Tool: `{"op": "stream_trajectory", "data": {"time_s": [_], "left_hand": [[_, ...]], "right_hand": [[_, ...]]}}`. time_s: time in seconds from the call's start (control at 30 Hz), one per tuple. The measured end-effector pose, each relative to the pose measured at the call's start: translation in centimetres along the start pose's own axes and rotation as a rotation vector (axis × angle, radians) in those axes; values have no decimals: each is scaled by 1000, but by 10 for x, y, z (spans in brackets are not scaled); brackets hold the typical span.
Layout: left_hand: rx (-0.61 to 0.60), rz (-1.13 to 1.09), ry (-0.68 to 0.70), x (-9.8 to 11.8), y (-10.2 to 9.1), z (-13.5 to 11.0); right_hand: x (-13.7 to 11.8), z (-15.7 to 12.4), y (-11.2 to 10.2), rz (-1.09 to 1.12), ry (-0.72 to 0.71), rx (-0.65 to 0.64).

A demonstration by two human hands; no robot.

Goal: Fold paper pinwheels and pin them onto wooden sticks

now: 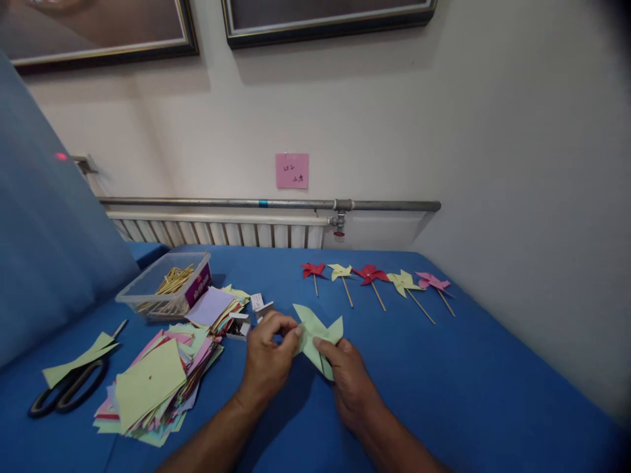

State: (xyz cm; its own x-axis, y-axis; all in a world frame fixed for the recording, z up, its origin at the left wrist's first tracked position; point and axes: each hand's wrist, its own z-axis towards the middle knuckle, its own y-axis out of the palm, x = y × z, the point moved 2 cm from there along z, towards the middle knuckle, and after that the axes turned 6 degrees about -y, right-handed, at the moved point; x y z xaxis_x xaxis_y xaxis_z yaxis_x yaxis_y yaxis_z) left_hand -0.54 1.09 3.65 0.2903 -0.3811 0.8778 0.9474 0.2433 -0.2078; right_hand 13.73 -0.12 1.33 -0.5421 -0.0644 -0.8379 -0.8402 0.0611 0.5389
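Both hands are on one green paper pinwheel [315,332], held just above the blue bench [493,381] near its middle. The left hand [269,358] has thumb and fingers [294,332] pinched shut at the pinwheel's centre. The right hand [348,384] grips the lower vane between thumb and fingers. The vanes are already folded in; whether a stick is fitted I cannot tell, as the hands cover that part.

Five pinwheels lie in a row along the far side of the bench, each on its stick: a red one [313,269], a yellow one [340,270], a second red [369,273], a pale green one [403,281] and a pink one [432,281]. They are side by side and well apart from the hands.

So, by my reckoning, five are done and the sixth is partway, folded but not seen to be mounted. Plenty of material is left. A thick heap of coloured paper squares [150,384] sits just left of the left hand, and beyond it is a clear plastic box [162,286] holding thin sticks. Black scissors [66,391] lie at the near left edge with a green offcut [79,358] touching them, and a few small white boxes [259,303] sit between the heap and the hands.
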Motion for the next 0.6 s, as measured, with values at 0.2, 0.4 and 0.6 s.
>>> {"op": "stream_trajectory", "data": {"time_s": [0.2,0.4,0.6], "left_hand": [[-49,360,490,9,5,-11],[-90,516,613,11,3,-10],[-129,542,633,12,1,-8]], "right_hand": [[-1,1,0,-39,-49,27],[-3,1,1,-57,-45,10],[-8,-1,1,-46,-34,-49]]}}
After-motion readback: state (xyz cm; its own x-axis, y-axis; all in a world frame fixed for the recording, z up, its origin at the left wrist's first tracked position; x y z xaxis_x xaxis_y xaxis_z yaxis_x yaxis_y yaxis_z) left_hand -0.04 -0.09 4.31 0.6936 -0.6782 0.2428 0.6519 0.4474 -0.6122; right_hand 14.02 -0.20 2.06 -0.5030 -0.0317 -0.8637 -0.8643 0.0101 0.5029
